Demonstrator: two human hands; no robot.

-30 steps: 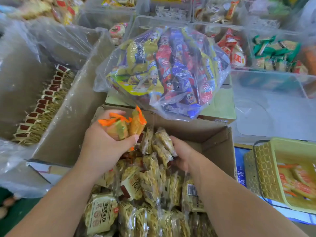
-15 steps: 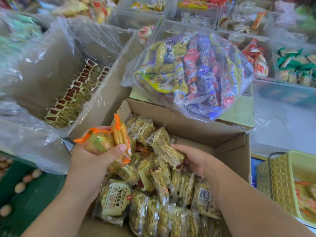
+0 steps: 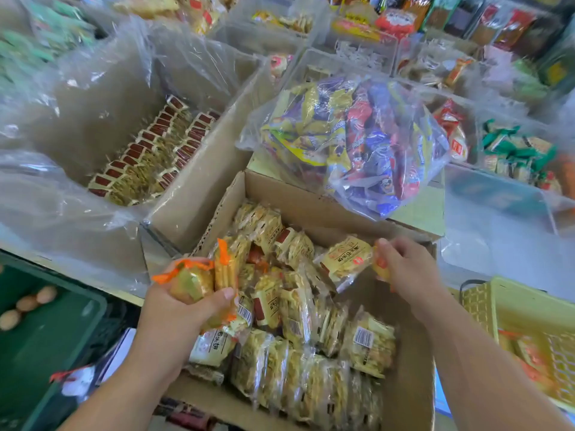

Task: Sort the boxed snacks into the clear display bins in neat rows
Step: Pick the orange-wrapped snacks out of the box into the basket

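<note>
An open cardboard box [image 3: 314,202] in front of me holds several yellow wrapped cracker packets [image 3: 292,309], loosely piled. My left hand [image 3: 186,303] grips a bunch of orange-edged snack packets [image 3: 214,273] over the box's left side. My right hand [image 3: 407,269] pinches one yellow cracker packet [image 3: 345,259], lifted above the pile near the box's far right corner. Clear display bins [image 3: 348,62] with mixed snacks stand at the back.
A big plastic-lined carton [image 3: 193,194] at left holds neat rows of brown-topped packets [image 3: 152,150]. A clear bag of colourful snacks [image 3: 357,141] lies on a green box behind. A yellow basket [image 3: 535,325] is at right, a green crate [image 3: 46,331] with eggs at lower left.
My right hand has come up out of the pile with one yellow packet pinched in it. My left hand keeps its orange-edged packets, and the view shifted left and down.
</note>
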